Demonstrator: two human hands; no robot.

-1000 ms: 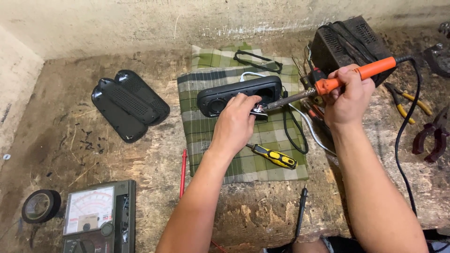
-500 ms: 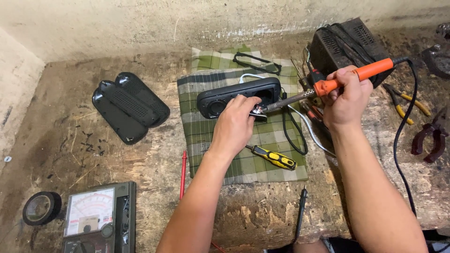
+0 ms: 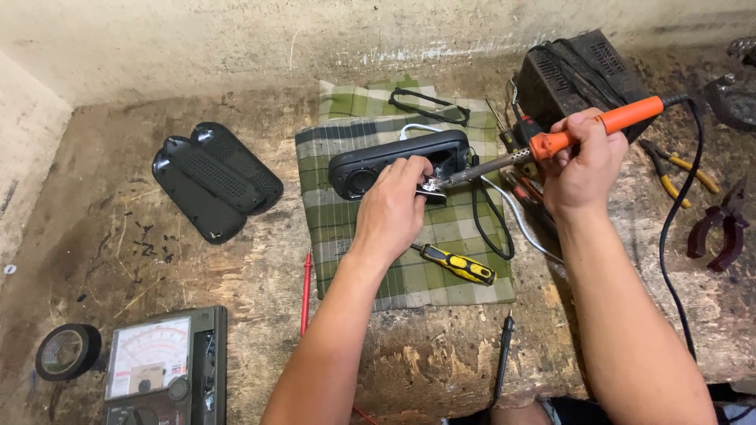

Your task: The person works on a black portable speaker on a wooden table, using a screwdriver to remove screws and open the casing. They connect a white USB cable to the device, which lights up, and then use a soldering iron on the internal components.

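Observation:
An opened black speaker housing (image 3: 378,164) lies on a green plaid cloth (image 3: 354,228). My left hand (image 3: 392,211) rests on the housing's front and pinches a small shiny metal part (image 3: 431,189) at its open right end. My right hand (image 3: 584,167) grips an orange-handled soldering iron (image 3: 583,132), whose metal tip points left and touches that part. The iron's black cord (image 3: 677,220) runs down the right side of the bench.
Two black grille covers (image 3: 214,181) lie at left. A yellow-handled screwdriver (image 3: 457,264) and a black strap (image 3: 429,106) lie on the cloth. An analogue multimeter (image 3: 161,366), tape roll (image 3: 67,352), red probe (image 3: 305,293) and black probe (image 3: 504,354) sit near. Black box (image 3: 579,71), pliers (image 3: 681,169), cutters (image 3: 720,228) right.

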